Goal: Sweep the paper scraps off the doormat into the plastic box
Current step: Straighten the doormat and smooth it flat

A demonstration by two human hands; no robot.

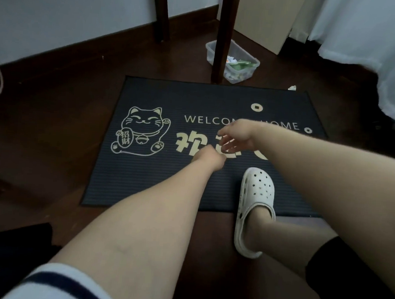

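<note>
The left hand (208, 158) is balled up with its fingers curled under and hidden, so I cannot tell whether it holds anything. The right hand (235, 134), just beyond it, has loosely bent, blurred fingers with nothing visible in them. Both hover over the middle of the doormat.

A dark wooden floor (43, 128) fills the scene. On it lies the black doormat (143, 180), printed with a lucky cat at its left and "WELCOME HOME". Two dark table legs (224, 35) rise at the far side. A white clog (256, 194) on a foot rests on the mat's near edge. The clear plastic box (245, 74) sits on the floor beyond the mat's far edge, behind the nearer leg, with white and green paper scraps (236, 64) inside. One loose scrap (292, 87) lies by the mat's far right corner.
</note>
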